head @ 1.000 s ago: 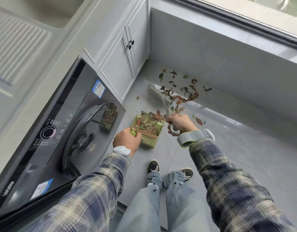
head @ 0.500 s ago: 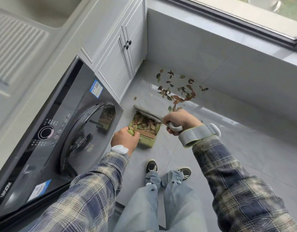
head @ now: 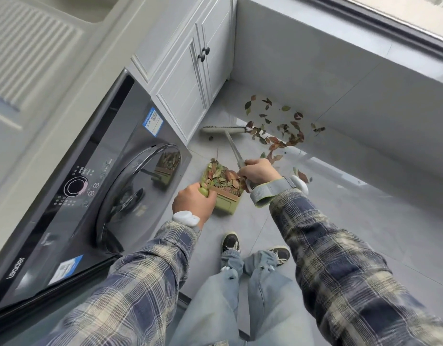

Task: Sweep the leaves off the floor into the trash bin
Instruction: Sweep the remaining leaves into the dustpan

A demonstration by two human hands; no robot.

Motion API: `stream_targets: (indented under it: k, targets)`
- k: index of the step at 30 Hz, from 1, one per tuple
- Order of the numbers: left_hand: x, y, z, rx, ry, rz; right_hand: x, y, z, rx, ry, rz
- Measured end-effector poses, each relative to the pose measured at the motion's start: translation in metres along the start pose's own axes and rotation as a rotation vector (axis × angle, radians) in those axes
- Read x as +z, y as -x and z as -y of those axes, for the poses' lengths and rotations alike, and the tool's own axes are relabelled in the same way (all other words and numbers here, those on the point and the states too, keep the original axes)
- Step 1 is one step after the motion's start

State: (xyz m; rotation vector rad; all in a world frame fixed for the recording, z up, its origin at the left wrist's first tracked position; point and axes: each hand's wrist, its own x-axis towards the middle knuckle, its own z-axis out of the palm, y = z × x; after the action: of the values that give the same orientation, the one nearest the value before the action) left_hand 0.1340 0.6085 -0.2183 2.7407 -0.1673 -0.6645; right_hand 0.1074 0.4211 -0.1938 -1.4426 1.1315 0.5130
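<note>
**Head cam: pan half full, plenty of leaves on the tile**

Head view looks straight down past a pair of soft plaid flannel sleeves. The left hand (head: 194,202) is curled tight round the rounded green handle of a boxy plastic dustpan (head: 225,206). The pan has a comb-like row of teeth along its near edge and sits low over the floor, but I can't tell if it's actually touching. It's heaped with dry leaves (head: 221,177) in crinkly reds, browns and dull greens.

The right hand (head: 259,173) is wrapped round the pale, slim handle of a broom (head: 234,151), fingers closed on it just beside the pan. The handle angles away to a long, narrow broom head (head: 223,129) down on the floor near the cabinet base. The right end of the head touches the loose scatter of leaves (head: 277,136), which is spread over the glossy grey tile floor (head: 365,221) close to the foot of the wall.

On the left is a dark front-loader washing machine (head: 103,196) with a shiny round door that mirrors the pan. Beyond it are white panelled cabinet doors (head: 190,78) with small dark knobs. Each wrist has a white puck-shaped device, and the right one sits on a grey fabric band.
</note>
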Motion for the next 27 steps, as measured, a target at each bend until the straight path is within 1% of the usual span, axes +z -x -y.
stream_targets:
  k: [2, 5, 8, 10, 13, 17, 20, 27]
  targets:
    - [0.0, -0.001, -0.001, 0.003, 0.0, -0.011, 0.009, -0.008, -0.006, 0.041, -0.05, -0.01]
    - [0.0, -0.003, -0.002, -0.002, -0.001, -0.024, 0.009, -0.01, -0.012, 0.101, 0.091, -0.021]
    - [-0.001, 0.0, -0.003, 0.004, 0.002, -0.019, -0.011, 0.003, -0.011, 0.124, 0.189, -0.038]
    - [-0.001, 0.0, -0.002, -0.006, -0.002, -0.02, -0.023, 0.014, -0.01, 0.131, 0.239, -0.008]
    - [-0.001, 0.003, -0.005, -0.011, -0.008, -0.006, -0.045, 0.039, -0.006, 0.088, 0.258, 0.067]
    - [-0.001, 0.006, -0.009, -0.001, -0.005, 0.005, -0.077, 0.063, 0.016, 0.097, 0.323, 0.079]
    - [-0.001, 0.007, -0.007, 0.0, -0.018, -0.001, -0.088, 0.071, 0.021, 0.138, 0.275, 0.06]
    - [0.002, 0.006, -0.007, 0.004, 0.0, 0.004, -0.068, 0.06, 0.01, 0.088, 0.292, 0.012]
